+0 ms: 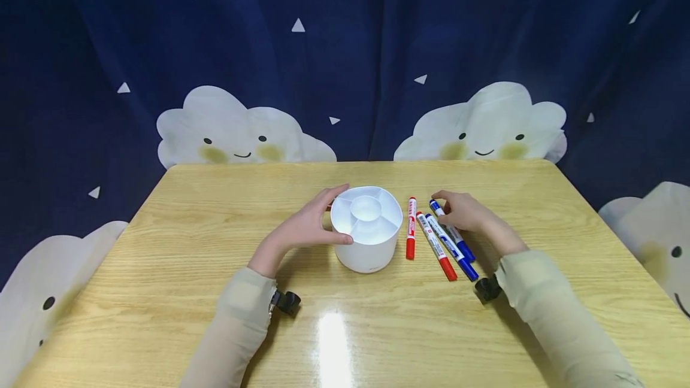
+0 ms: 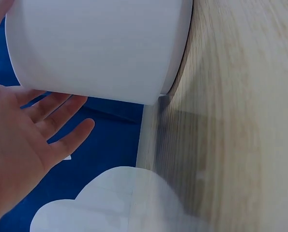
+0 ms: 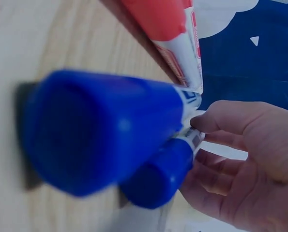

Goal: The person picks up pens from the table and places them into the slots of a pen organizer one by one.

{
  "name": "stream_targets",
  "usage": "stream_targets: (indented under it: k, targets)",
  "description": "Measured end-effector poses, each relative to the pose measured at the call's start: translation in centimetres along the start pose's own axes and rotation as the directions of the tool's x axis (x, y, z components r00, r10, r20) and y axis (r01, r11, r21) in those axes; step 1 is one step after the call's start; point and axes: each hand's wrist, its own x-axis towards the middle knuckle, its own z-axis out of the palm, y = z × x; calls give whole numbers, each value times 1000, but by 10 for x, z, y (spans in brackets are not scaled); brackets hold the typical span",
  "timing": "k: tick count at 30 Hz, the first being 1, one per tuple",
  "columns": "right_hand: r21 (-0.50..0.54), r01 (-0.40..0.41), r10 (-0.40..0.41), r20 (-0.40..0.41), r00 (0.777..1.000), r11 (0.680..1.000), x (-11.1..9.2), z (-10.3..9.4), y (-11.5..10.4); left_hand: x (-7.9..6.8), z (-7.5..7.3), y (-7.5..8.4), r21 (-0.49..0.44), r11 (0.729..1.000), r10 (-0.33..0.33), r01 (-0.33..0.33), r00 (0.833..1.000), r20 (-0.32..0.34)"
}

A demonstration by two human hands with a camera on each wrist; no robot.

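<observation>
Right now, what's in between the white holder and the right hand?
In the head view, a red marker, a second red marker and a blue marker lie there. The right hand is at another blue marker.

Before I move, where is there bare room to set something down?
Bare table lies left of the left hand, right of the right hand, and between the sleeves. Crowded: between the white organizer and right hand, where two red markers and two blue markers lie.

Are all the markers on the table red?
No, two red markers lie there, but so do two blue markers next to them.
</observation>
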Motion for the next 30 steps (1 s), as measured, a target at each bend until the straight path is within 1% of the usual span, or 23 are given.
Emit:
stream_targets:
  k: [3, 6, 9, 12, 15, 19, 21, 24, 26, 30]
  targets:
    - [-11, 18, -19, -37, 999, 1000, -2, -4, -2, 0, 1, -1, -17, 1000, -2, 2, 1000, 14]
    - [-22, 54, -56, -90, 994, 998, -3, -13, -8, 1, 3, -3, -63, 998, -4, 6, 1000, 28]
    - [-41, 101, -106, -141, 984, 994, -4, -24, -17, 1, 4, -4, -105, 994, -11, 16, 999, 41]
    - [-43, 142, -147, -193, 970, 989, -3, -34, -26, 1, 4, -4, -111, 994, -12, 18, 999, 48]
    - [-2, 164, -160, -237, 958, 986, -3, -42, -37, 0, 4, -5, -114, 993, -9, 14, 999, 43]
    - [57, 168, -143, -306, 941, 984, -4, -50, -50, -1, 5, -4, -142, 990, -4, 8, 1000, 30]
    - [67, 174, -141, -342, 929, 982, -4, -52, -55, -1, 5, -5, -157, 988, -3, 7, 1000, 27]
    - [88, 206, -157, -387, 909, 975, -3, -56, -62, -2, 5, -4, -161, 987, -6, 12, 999, 36]
    - [92, 228, -169, -426, 889, 969, -2, -58, -68, -2, 4, -1, -157, 987, -4, 11, 999, 45]
    - [122, 258, -167, -496, 852, 958, -1, -64, -79, -5, -3, 15, -177, 984, 1, 9, 998, 57]
